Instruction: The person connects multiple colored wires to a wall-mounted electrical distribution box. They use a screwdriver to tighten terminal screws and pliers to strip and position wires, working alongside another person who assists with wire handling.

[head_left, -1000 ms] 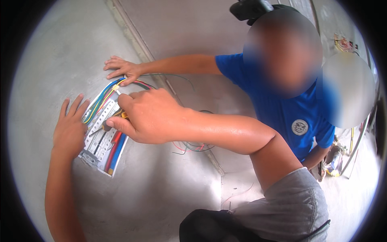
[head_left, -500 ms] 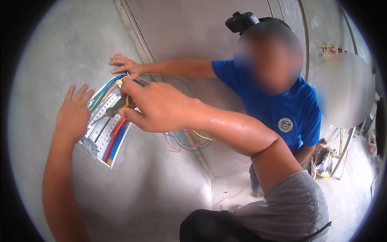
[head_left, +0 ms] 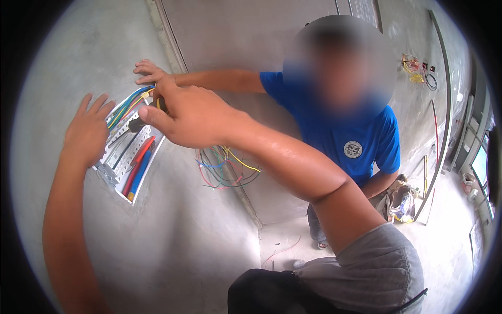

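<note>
Smooth grey plaster, faintly mottled, covered the wall [head_left: 172, 235], with a rectangular pale metal box [head_left: 134, 201] set into it at left. Perforated metal rails [head_left: 121, 168] ran inside, with thick red and blue cables [head_left: 137, 172] along the right side and slim, curving insulated wires [head_left: 125, 107] at the far end. The left hand [head_left: 86, 128] lay flat at the box's left edge, its visible fingers spread apart, its thumb hidden. The right hand [head_left: 191, 115] was clamped on the dark-and-yellow handle of a screwdriver [head_left: 136, 125]. That screwdriver lay over the box, between the two hands, its thin shaft slanting toward the near left; where its tip rested could not be told. Just beyond the right hand, a co-worker's hand [head_left: 148, 70] pressed the wall with fingers parted.
</note>
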{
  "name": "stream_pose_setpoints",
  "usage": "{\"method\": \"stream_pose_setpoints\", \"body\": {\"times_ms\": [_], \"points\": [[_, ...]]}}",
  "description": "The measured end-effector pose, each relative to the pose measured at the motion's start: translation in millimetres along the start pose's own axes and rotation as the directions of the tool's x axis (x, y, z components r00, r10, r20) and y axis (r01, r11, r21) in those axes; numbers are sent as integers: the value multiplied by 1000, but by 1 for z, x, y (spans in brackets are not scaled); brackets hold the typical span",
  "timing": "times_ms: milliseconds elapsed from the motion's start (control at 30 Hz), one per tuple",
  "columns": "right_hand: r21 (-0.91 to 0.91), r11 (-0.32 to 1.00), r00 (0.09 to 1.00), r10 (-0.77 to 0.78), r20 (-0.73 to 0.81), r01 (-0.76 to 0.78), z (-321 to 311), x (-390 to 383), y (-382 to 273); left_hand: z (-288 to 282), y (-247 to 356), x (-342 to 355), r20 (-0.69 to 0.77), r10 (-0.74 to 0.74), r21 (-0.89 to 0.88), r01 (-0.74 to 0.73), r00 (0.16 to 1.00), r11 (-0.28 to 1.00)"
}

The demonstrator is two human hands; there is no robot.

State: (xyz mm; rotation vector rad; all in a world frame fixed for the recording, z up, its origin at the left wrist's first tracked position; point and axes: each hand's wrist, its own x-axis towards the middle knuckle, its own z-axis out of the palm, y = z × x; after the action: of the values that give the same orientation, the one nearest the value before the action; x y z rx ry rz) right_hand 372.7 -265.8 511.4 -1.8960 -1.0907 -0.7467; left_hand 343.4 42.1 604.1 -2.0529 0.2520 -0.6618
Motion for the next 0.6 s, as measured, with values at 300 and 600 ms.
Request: {"method": "stream_pose_setpoints", "body": {"times_ms": [300,600], "points": [[-88,994,995,-74,-72,68,12,-2,1,-26,7,-1,206,3,101,-24,979,995],[-95,995,998,10,-66,-17,11,-13,-2,-22,11,2,135,-38,153,17,990,988]]}}
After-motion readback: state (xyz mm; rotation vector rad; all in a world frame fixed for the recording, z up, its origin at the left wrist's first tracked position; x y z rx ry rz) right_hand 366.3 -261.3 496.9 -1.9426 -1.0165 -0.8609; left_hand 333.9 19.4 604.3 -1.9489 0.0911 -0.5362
